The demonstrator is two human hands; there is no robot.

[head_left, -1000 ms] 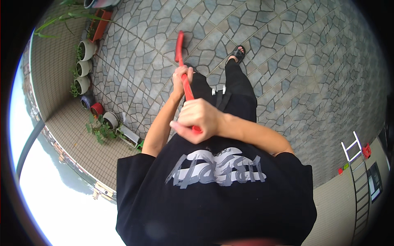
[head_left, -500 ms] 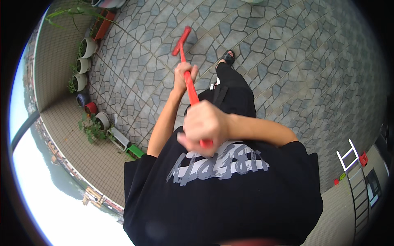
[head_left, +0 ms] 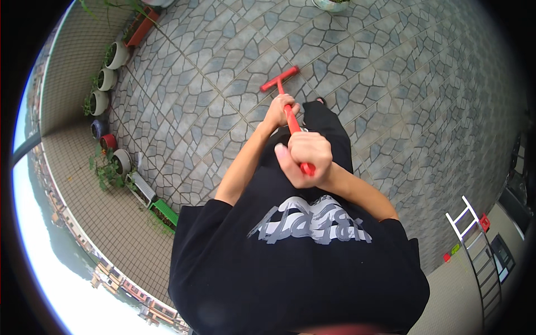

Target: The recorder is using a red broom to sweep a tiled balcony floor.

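Sweeping or scrubbing the floor [head_left: 391,84] with a red broom [head_left: 286,106]. Red head [head_left: 280,79] down on the tiles at about 12 o'clock from the body, just past the shoe [head_left: 320,101]. Stick running back from there to the chest.

To do it well, probably: keep the head flat on the tiles, push in short, straight lines, press down with the low hand and steer with the top one. Keep feet out of the way of the head. Stay well away from the pots [head_left: 106,78] out at 10 o'clock.

Left hand [head_left: 280,111] low on the stick, fingers curled tight all the way around it, no gap to see. Right hand [head_left: 304,153] up at the top end of the stick, near the chest at about 1 o'clock from the shirt print, fingers closed in a fist around it, thumb laid over the top. Both hands holding only the broom, nothing else

White ladder [head_left: 468,223] far off at 4 o'clock
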